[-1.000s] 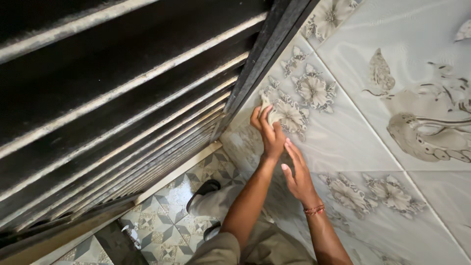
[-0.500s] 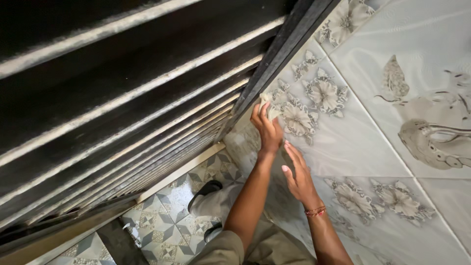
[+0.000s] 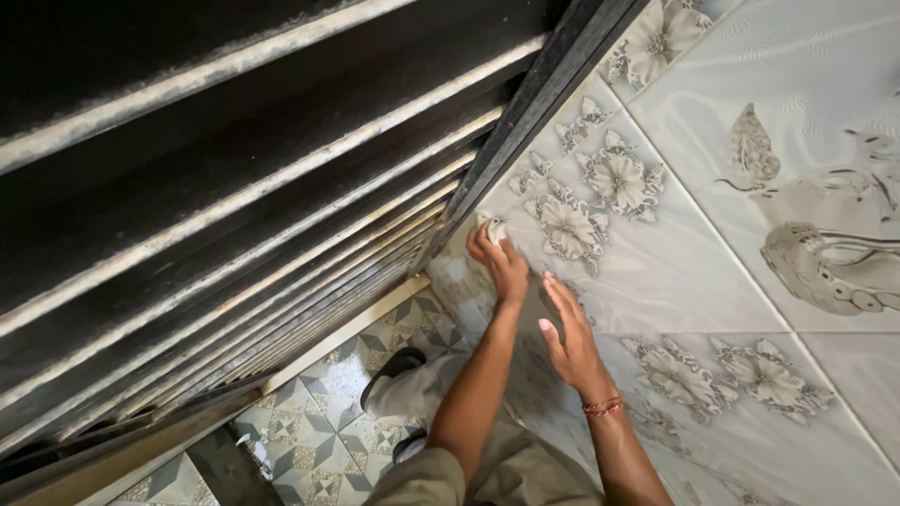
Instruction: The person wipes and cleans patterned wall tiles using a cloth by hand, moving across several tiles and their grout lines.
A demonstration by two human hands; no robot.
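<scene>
Pressure from the left hand (image 3: 502, 262), clenched on a small cloth (image 3: 490, 228), suited wiping beside the door frame (image 3: 525, 122); the right hand (image 3: 567, 333) lay open, bracing against the tiled wall (image 3: 694, 272).

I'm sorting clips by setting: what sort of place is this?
Probably a tiled room in a home. The wall tiles carry flower reliefs, the floor has patterned tiles, and a dusty dark slatted door stands beside the left hand, which presses a small cloth there.

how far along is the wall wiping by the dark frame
Done: hard to tell; no wiped patch stands out on the wall tiles. In hand: the left hand presses a small pale cloth beside the dark frame; the right hand rests flat. Left: the frame's slats look dusty.
</scene>
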